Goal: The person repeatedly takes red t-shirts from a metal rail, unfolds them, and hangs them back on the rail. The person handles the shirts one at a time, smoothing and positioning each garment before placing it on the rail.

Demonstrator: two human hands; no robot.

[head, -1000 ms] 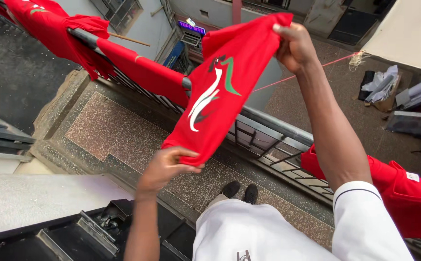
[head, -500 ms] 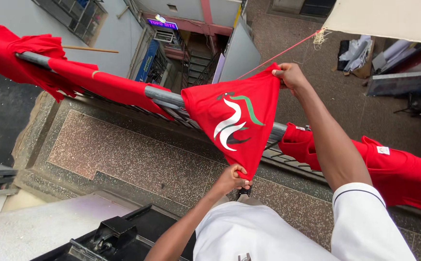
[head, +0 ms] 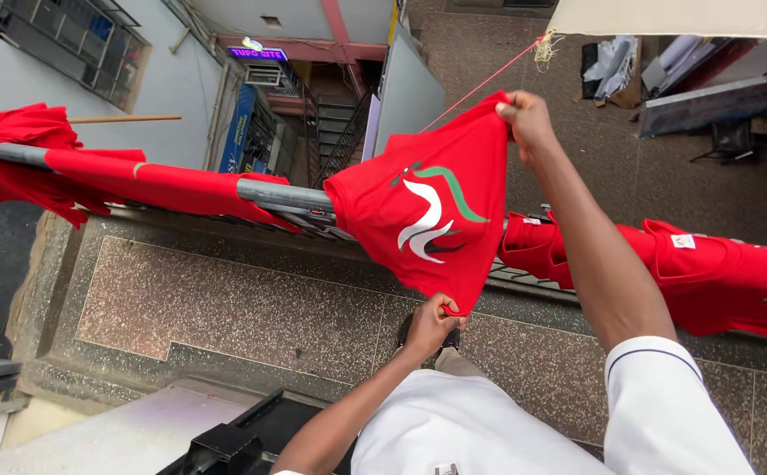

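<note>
A red shirt [head: 432,207] with a white, green and black swoosh print hangs stretched over the grey metal railing [head: 282,195]. My right hand [head: 524,119] pinches its upper corner, raised beyond the rail. My left hand [head: 432,321] grips its lower hem close to my body. The shirt is spread between the two hands, partly draped across the rail.
More red garments lie over the railing at the left [head: 93,176] and at the right [head: 709,268]. A red string [head: 480,84] runs from the far upper right to the shirt. Speckled stone floor [head: 225,303] lies under me; a street and stairway sit far below.
The shirt has come further over the railing and spread wider. My right hand moved right and my left hand drew the hem down toward me.
</note>
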